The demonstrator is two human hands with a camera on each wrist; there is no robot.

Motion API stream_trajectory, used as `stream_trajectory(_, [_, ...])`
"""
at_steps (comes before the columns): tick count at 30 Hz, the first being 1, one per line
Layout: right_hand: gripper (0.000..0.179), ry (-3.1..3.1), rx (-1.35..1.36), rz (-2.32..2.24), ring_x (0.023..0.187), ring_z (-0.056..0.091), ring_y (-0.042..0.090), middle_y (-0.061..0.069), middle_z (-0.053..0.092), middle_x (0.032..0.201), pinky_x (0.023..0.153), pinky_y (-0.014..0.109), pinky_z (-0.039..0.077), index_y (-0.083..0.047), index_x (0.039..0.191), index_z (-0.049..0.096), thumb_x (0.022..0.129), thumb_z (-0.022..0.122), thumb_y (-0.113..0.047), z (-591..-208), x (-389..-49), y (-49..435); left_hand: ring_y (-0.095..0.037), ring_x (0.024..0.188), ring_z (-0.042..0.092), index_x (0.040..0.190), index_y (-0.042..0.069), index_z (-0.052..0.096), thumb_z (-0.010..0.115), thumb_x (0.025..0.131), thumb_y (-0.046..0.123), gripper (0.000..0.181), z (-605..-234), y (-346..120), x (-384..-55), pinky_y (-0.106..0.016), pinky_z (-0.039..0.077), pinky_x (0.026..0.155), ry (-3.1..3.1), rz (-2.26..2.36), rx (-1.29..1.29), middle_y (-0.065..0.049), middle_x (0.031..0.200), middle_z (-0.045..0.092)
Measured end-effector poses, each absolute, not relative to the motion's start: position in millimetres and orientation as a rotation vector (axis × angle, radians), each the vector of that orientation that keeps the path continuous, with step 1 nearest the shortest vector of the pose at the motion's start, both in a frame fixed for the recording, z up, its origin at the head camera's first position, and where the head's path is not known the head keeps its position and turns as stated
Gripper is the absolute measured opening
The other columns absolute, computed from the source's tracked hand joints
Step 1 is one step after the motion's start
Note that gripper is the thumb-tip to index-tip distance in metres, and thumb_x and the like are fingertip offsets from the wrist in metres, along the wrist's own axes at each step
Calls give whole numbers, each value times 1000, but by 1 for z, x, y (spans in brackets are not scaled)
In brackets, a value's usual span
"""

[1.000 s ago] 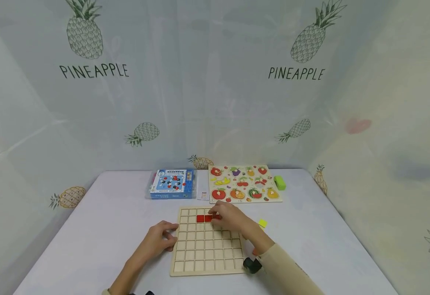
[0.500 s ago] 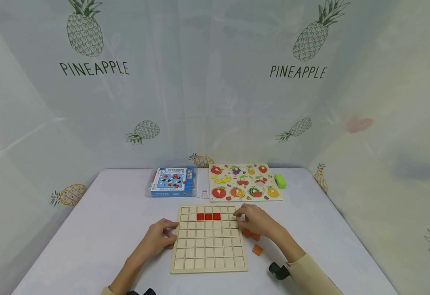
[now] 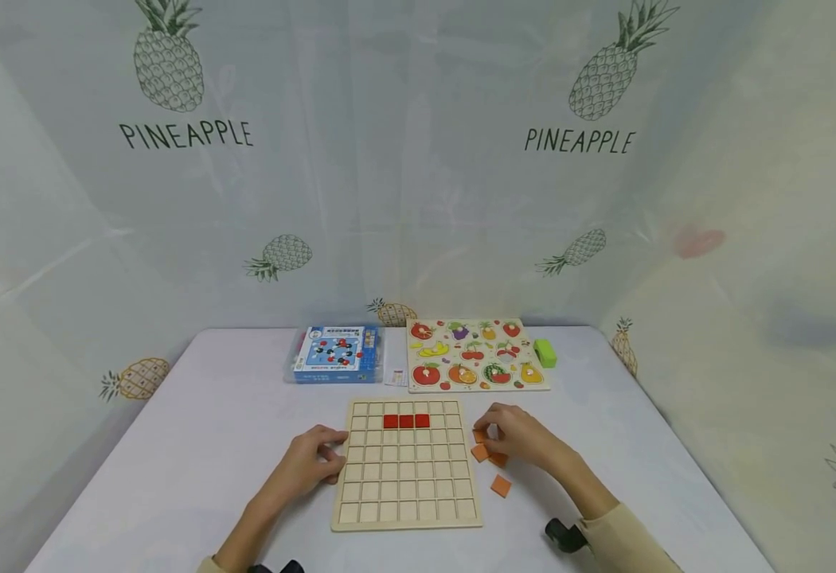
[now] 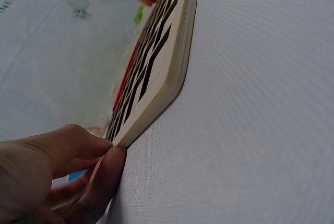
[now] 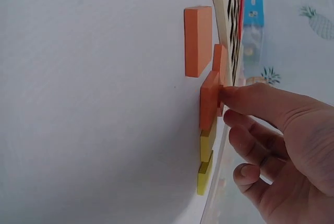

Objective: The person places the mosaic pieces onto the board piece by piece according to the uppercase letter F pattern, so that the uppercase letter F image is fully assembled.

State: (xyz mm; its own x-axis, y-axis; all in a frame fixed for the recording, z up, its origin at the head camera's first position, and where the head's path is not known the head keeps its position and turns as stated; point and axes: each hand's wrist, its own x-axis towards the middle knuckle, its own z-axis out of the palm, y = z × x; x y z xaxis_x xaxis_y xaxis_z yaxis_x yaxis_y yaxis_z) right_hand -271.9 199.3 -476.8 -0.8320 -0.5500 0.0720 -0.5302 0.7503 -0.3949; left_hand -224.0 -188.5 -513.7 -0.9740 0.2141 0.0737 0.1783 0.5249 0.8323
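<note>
Right hand shifted to orange tiles, grip unclear, left hand loose against board, yellow tiles right-wrist view only

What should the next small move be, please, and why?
Probably lift one flat orange square tile with the right grip: it is down among several, the left grip touches the pale wooden gridded board at its edge, and three red square tiles leave most cells bare.

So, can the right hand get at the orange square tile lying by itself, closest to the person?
Probably yes: the lone orange square tile lies on the white tabletop with nothing on top, and the right hand is close by, though it is presently at the other orange tiles.
</note>
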Motion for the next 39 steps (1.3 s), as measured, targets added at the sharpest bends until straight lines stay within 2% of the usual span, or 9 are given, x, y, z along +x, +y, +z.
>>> stream_trajectory(28, [19,2907,-910,-599,73,49,5,-1,66,95,62,18,47,-11,102,75,83,74,-12,-482,-276,203,-7,69,61,121,-6,64,71,79,-1,43,-513,-187,-222,-21,57,50,2710,1463,304,-16,110,62])
stream_trajectory(34, [19,2898,-881,-617,71,49,7,-1,65,94,60,17,46,-10,102,74,82,73,-9,-480,-277,201,-8,70,61,121,-8,64,71,78,-2,44,-512,-187,-222,-21,57,50,2701,1472,318,-17,110,62])
stream_trajectory(39, [18,2920,-896,-633,68,47,5,-3,65,93,56,15,44,-12,102,74,84,75,-14,-476,-276,198,-9,70,62,121,-7,64,71,78,-2,44,-511,-186,-223,-21,57,50,2700,1470,299,-17,111,62])
